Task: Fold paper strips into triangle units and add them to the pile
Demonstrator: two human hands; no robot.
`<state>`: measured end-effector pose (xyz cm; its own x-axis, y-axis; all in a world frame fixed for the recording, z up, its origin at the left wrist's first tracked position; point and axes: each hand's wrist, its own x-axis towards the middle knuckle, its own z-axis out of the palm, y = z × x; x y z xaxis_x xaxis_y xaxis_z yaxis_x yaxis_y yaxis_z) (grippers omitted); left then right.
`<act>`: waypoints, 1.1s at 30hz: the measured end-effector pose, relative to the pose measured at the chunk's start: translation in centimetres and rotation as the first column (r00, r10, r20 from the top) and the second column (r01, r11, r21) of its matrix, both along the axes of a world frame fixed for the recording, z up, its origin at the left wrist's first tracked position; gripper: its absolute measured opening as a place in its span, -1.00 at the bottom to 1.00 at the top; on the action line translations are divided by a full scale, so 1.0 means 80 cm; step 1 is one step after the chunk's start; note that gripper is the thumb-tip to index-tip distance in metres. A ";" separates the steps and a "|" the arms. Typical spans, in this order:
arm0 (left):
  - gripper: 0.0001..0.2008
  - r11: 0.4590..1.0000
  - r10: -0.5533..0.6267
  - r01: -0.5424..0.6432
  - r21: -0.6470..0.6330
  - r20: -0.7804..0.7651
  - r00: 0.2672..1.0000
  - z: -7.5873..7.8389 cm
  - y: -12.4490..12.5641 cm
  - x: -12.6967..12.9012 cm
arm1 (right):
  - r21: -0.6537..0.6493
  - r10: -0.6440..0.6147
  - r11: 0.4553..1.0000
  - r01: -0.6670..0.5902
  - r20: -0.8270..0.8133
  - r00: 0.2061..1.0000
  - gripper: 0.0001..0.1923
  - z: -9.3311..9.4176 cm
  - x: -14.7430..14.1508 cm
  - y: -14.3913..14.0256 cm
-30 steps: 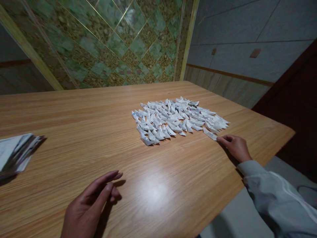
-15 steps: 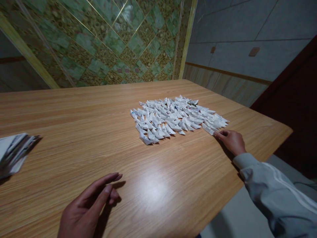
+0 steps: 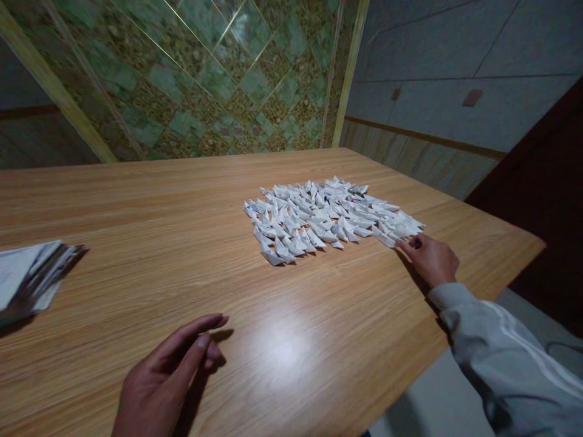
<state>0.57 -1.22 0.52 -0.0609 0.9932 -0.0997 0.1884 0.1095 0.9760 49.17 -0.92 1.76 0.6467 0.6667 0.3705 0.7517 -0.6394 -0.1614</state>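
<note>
Many folded paper boats [image 3: 314, 215] lie close together in rows on the wooden table [image 3: 159, 212]. At the near right corner of the group, my right hand [image 3: 430, 258] pinches the end of a paper boat [image 3: 385, 237] between thumb and fingers; that boat rests on the tabletop beside the others. My left hand [image 3: 168, 376] is over the table at the lower left, fingers apart and slightly curled, with nothing in it. It is well away from the boats.
A stack of paper sheets [image 3: 34, 276] sits at the table's left side. Behind the table rises a green and gold tiled wall [image 3: 228, 79]; a grey wall [image 3: 432, 54] stands to the right. The table's right corner juts toward a dark red panel [image 3: 546, 200].
The view has turned slightly left, so the whole scene sits a little further right. My right hand stays at the same boat, and my left hand keeps its pose.
</note>
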 end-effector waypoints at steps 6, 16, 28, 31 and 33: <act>-0.49 1.000 0.011 -0.011 0.005 -0.020 1.000 0.009 0.000 0.005 | -0.085 0.344 0.936 -0.341 0.024 0.939 -0.69 0.009 -0.040 0.027; -0.51 1.000 0.004 -0.004 0.023 -0.021 1.000 0.013 -0.001 0.006 | -0.214 0.263 0.946 -0.243 0.068 0.962 -0.69 0.008 -0.059 0.066; -0.56 0.996 -0.032 0.039 0.078 -0.088 0.996 0.012 0.001 0.003 | -0.193 0.250 0.952 -0.236 0.046 0.967 -0.66 0.005 -0.060 0.096; -0.58 0.996 -0.056 0.062 0.070 -0.080 0.995 0.007 0.000 0.001 | -0.172 0.245 0.956 -0.236 0.033 0.969 -0.67 0.004 -0.060 0.100; -0.59 0.995 -0.067 0.072 0.074 -0.071 0.995 0.005 0.000 0.000 | -0.154 0.247 0.958 -0.241 0.022 0.969 -0.68 0.004 -0.060 0.102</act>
<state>0.58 -1.23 0.89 0.0047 0.9998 -0.0213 0.2596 0.0194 0.9655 44.35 7.20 2.07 0.4438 0.8519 0.2780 0.8919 -0.4500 -0.0446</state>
